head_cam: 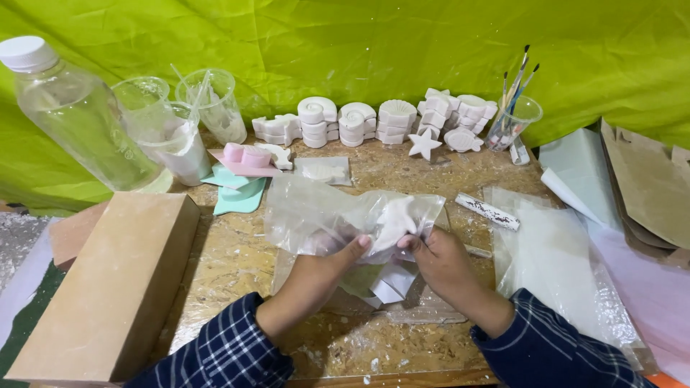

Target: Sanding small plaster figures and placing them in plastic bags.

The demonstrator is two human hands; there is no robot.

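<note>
Both hands meet at the middle of the tabletop (pixel 237 251), working a clear plastic bag (pixel 316 212) with a white plaster cast (pixel 397 219) inside it. Left hand (pixel 327 262) has its fingers closed on the bag's lower middle, thumb up against the film — looks like it pins the bag so the film stays taut. Right hand (pixel 442 262) pinches the cast's lower end through the plastic, fingers closed on it, likely to steady the piece inside the bag. The cast sits in the bag's right end, just above the right thumb; its long axis runs on a diagonal, lower-left to upper-right, with the wider end pointing up toward the far right — exact shape hard to tell through the film. The bag lies spread flat leftward, long side roughly left-right. Under the hands, folded white paper pieces (pixel 388 287). Along the back: a row of stacked white shell casts (pixel 359 122), a star cast (pixel 424 144), a cup of brushes (pixel 514 118). Far left: a water bottle (pixel 79 115), clear plastic cups (pixel 176 118), pink moulds (pixel 248 158). A tan block (pixel 115 287) lies at left, more plastic sheets (pixel 553 259) at right.
</note>
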